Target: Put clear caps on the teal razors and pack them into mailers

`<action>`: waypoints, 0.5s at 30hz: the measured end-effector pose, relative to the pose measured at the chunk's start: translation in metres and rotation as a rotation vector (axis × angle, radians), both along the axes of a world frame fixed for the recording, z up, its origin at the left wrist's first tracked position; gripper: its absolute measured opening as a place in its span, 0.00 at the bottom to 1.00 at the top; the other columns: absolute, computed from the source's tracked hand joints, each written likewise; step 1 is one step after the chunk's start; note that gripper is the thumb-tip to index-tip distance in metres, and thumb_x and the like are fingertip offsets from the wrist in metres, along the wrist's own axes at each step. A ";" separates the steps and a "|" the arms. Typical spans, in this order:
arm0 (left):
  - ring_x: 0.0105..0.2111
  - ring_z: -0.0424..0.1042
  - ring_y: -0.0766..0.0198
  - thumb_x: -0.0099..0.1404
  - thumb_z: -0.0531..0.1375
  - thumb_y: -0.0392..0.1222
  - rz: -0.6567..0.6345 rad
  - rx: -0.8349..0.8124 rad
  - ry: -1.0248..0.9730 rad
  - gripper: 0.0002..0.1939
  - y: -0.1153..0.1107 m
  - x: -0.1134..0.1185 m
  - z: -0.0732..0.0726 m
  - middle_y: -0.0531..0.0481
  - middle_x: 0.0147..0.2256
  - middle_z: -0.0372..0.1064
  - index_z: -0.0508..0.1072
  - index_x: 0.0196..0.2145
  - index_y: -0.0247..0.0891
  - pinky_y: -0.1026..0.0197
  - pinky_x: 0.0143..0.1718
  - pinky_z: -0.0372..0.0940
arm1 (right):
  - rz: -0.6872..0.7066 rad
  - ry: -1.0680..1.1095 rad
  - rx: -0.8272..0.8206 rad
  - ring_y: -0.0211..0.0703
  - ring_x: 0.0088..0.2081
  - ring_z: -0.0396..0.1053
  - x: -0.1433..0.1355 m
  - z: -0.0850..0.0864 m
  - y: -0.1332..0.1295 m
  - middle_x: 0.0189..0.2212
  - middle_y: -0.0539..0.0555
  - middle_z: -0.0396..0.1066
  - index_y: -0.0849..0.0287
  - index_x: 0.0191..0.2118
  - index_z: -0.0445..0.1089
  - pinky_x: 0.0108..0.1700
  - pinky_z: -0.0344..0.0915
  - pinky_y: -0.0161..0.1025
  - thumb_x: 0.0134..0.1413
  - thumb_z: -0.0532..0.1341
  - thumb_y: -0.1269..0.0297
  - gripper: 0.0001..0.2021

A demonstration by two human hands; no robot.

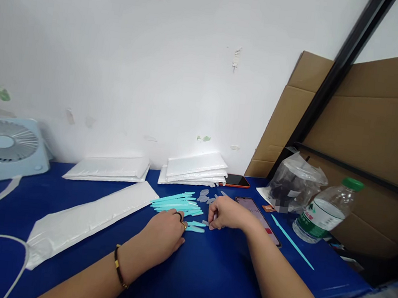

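Note:
A pile of slim turquoise plastic sticks (pixel 178 203), looking like eyebrow razors, lies at the middle of the blue table. My left hand (pixel 165 234), ringed and with a bracelet at the wrist, is closed just in front of the pile. Ends of two turquoise sticks (pixel 195 229) stick out past its fingers; their other ends are hidden beneath it. Facing it from the right, my right hand (pixel 225 212) pinches a small translucent sleeve (pixel 206 223) at the tip of one stick. Several similar translucent sleeves (pixel 205 196) lie loose behind the hands.
White padded packets (pixel 196 168) are stacked by the wall, and a long white packet (pixel 92 220) lies left. A fan (pixel 3 149) stands far left. Rightward are a phone (pixel 249 208), a single turquoise stick (pixel 292 241), a bagged cup (pixel 295 180) and a water bottle (pixel 327 210).

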State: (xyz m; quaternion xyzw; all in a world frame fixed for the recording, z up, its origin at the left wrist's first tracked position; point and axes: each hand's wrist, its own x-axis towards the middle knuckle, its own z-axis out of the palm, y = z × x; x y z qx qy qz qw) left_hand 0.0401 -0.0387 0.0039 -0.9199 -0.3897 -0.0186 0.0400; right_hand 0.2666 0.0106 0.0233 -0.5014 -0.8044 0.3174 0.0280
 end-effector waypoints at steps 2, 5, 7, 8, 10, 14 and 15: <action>0.37 0.65 0.55 0.61 0.54 0.42 0.001 -0.006 0.003 0.11 0.000 0.000 0.001 0.44 0.37 0.67 0.71 0.39 0.38 0.55 0.37 0.63 | 0.002 0.026 -0.018 0.37 0.22 0.68 0.001 0.000 0.001 0.20 0.50 0.71 0.61 0.27 0.72 0.22 0.62 0.29 0.35 0.64 0.64 0.08; 0.38 0.65 0.56 0.61 0.54 0.43 0.010 -0.024 0.000 0.12 0.000 -0.001 0.002 0.43 0.38 0.67 0.71 0.39 0.37 0.55 0.38 0.62 | -0.016 -0.014 -0.026 0.37 0.21 0.68 0.006 0.001 0.001 0.19 0.49 0.70 0.61 0.25 0.72 0.21 0.62 0.29 0.34 0.65 0.65 0.07; 0.38 0.65 0.55 0.61 0.54 0.43 0.013 -0.032 -0.007 0.12 -0.001 -0.001 0.003 0.42 0.38 0.67 0.71 0.39 0.37 0.56 0.38 0.62 | -0.033 -0.035 -0.029 0.37 0.20 0.68 0.008 0.001 0.002 0.18 0.49 0.70 0.61 0.25 0.71 0.20 0.62 0.29 0.33 0.65 0.66 0.07; 0.38 0.65 0.55 0.61 0.54 0.42 0.012 -0.035 -0.011 0.12 -0.001 -0.001 0.003 0.42 0.39 0.67 0.71 0.39 0.37 0.56 0.38 0.62 | -0.036 -0.028 -0.040 0.37 0.20 0.68 0.008 0.000 0.002 0.18 0.49 0.70 0.61 0.25 0.71 0.20 0.62 0.29 0.32 0.65 0.66 0.08; 0.38 0.65 0.55 0.61 0.54 0.42 0.010 -0.039 -0.020 0.11 -0.001 -0.002 0.004 0.42 0.38 0.67 0.71 0.39 0.37 0.55 0.38 0.62 | -0.032 0.020 -0.091 0.36 0.21 0.68 0.006 -0.002 0.002 0.18 0.49 0.70 0.62 0.25 0.71 0.21 0.63 0.29 0.31 0.67 0.64 0.09; 0.38 0.65 0.56 0.60 0.55 0.42 -0.003 -0.059 -0.035 0.11 -0.002 -0.002 0.007 0.43 0.38 0.67 0.71 0.38 0.36 0.56 0.38 0.62 | -0.033 0.154 -0.165 0.37 0.22 0.70 -0.004 -0.007 0.002 0.18 0.49 0.70 0.63 0.25 0.71 0.25 0.66 0.30 0.32 0.67 0.63 0.10; 0.38 0.65 0.56 0.60 0.55 0.42 -0.011 -0.063 -0.042 0.11 -0.003 -0.003 0.007 0.43 0.38 0.67 0.71 0.38 0.36 0.56 0.38 0.62 | -0.030 0.185 -0.160 0.37 0.23 0.70 -0.007 -0.008 0.002 0.18 0.49 0.70 0.63 0.25 0.72 0.26 0.67 0.30 0.33 0.66 0.63 0.10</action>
